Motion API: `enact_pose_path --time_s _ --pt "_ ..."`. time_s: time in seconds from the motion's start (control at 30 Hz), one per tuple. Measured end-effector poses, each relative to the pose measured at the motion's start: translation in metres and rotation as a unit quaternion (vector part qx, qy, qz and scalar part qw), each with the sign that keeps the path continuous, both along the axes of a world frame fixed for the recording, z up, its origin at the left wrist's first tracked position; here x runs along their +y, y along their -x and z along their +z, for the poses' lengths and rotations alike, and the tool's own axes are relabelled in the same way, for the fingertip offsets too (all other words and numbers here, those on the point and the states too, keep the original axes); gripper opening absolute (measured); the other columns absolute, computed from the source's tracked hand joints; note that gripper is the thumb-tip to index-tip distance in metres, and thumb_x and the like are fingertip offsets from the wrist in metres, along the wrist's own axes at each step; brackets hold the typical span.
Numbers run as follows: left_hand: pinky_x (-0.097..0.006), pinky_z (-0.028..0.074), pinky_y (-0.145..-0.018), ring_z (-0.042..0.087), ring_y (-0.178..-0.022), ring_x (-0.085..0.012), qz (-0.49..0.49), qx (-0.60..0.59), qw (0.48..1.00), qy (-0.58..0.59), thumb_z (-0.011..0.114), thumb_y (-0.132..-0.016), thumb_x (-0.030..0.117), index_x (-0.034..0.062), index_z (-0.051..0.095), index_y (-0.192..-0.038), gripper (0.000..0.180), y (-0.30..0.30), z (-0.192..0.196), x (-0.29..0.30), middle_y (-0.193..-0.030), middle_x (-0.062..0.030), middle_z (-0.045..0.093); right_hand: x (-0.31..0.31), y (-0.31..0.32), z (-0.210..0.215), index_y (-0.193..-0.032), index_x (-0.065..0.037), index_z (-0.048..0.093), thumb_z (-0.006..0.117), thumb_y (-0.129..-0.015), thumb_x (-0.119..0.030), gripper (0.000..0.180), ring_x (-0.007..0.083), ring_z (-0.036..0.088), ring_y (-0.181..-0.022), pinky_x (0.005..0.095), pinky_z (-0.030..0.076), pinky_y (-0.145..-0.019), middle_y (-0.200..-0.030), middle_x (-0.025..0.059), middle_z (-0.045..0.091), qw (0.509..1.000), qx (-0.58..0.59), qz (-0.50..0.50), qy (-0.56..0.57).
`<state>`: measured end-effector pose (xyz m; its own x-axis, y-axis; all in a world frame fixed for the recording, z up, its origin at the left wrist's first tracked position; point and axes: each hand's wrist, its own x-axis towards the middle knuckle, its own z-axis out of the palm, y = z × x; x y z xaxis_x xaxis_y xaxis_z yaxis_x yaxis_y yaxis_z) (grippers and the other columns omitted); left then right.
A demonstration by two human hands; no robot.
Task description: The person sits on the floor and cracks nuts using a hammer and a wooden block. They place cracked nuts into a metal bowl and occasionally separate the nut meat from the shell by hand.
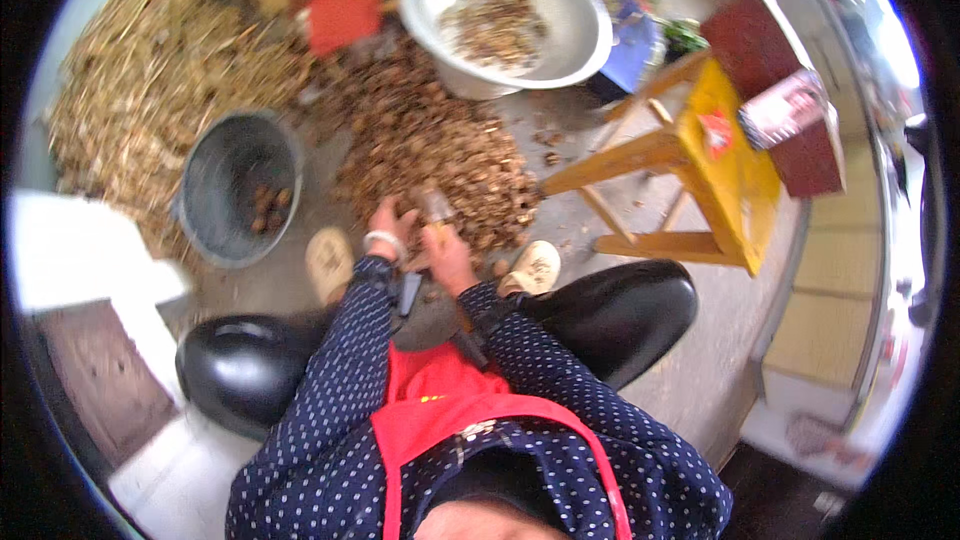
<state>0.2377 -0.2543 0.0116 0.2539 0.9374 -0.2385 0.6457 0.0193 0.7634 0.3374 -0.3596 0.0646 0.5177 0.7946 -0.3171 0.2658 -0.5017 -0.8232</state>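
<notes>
My left hand (388,225), a pale bangle on its wrist, reaches down to the near edge of a heap of brown nut-like pieces (430,145) on the floor; its fingers are curled and blurred. My right hand (447,252) is closed around a small tool with a wooden handle and a metal end (436,208), held just above the heap. Both hands are close together between my knees. What the left fingers hold is too blurred to tell.
A grey bucket (238,185) holding a few brown pieces stands at left. A large metal basin (575,35) with sorted bits stands beyond the heap. A yellow wooden stool (720,170) lies on its side at right. Straw-like husks (150,80) pile up at far left.
</notes>
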Motion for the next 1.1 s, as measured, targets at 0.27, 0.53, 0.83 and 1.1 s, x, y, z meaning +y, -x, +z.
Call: enact_pose_path --time_s 0.27,0.53,0.83,1.1 --pt "-0.043 0.045 -0.089 0.05 -0.104 -0.0368 -0.01 -0.03 0.994 -0.103 0.071 -0.074 0.006 0.0104 0.058 -0.118 0.046 0.011 -0.019 -0.021 -0.114 -0.0175 0.048 -0.001 0.001 0.007 -0.092 -0.002 0.053 0.051 -0.091 -0.048 0.046 0.0426 0.061 -0.074 0.0466 0.046 -0.063 -0.075 0.0232 0.061 1.0 0.001 0.014 -0.003" --pt "-0.041 0.044 -0.088 0.053 -0.101 -0.0354 0.071 -0.098 0.987 -0.103 0.069 -0.071 0.001 0.0049 0.059 -0.109 0.04 0.005 -0.022 -0.03 -0.105 -0.0163 0.053 -0.004 0.004 -0.002 -0.094 0.0 0.054 0.051 -0.091 -0.047 0.048 0.044 0.061 -0.074 0.0469 0.046 -0.062 -0.075 0.0256 0.061 0.997 -0.033 0.059 0.039" --pt "-0.038 0.05 -0.074 0.059 -0.084 -0.0336 0.097 -0.063 0.993 -0.016 0.073 -0.072 0.007 0.0015 0.06 -0.106 0.037 0.009 -0.018 -0.031 -0.098 -0.017 0.055 0.001 0.007 0.014 -0.097 -0.001 0.054 0.05 -0.092 -0.045 0.045 0.0459 0.06 -0.075 0.0496 0.046 -0.062 -0.076 0.0252 0.062 0.996 0.039 0.06 -0.053" --pt "-0.038 0.05 -0.071 0.059 -0.081 -0.0273 0.178 -0.185 0.962 0.094 0.07 -0.076 0.013 0.0012 0.062 -0.108 0.034 0.012 -0.043 -0.031 -0.098 -0.0147 0.055 0.005 0.014 0.015 -0.097 -0.002 0.054 0.052 -0.091 -0.041 0.04 0.0473 0.059 -0.075 0.0534 0.046 -0.062 -0.078 0.0277 0.062 0.99 -0.061 0.121 0.029"
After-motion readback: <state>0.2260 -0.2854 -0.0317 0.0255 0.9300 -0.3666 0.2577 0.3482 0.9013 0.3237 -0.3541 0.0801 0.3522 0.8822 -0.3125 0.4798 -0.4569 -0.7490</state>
